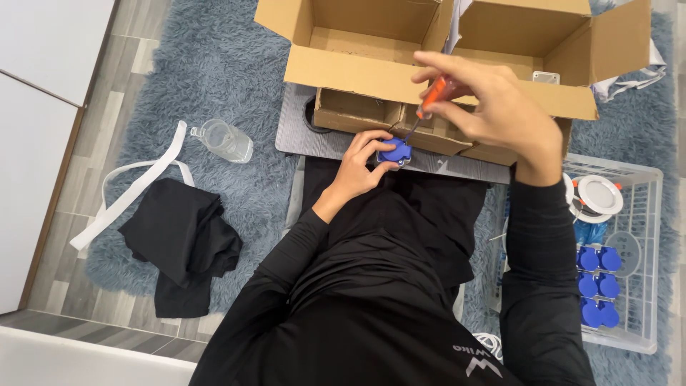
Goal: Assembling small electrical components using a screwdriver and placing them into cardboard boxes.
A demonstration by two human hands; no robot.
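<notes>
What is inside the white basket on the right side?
The white basket holds six blue round parts in pairs and a white round fitting. The right arm covers its left side, so anything there is hidden.

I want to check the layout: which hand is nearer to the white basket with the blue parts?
The right hand. It is up by the cardboard box, left of and above the white basket. The left hand is farther left, holding a small blue part.

I'm seeing a small blue round-lidded socket piece (395, 152) on the grey surface's near edge, and an orange-handled screwdriver (431, 101) tilted, tip down onto it.
</notes>
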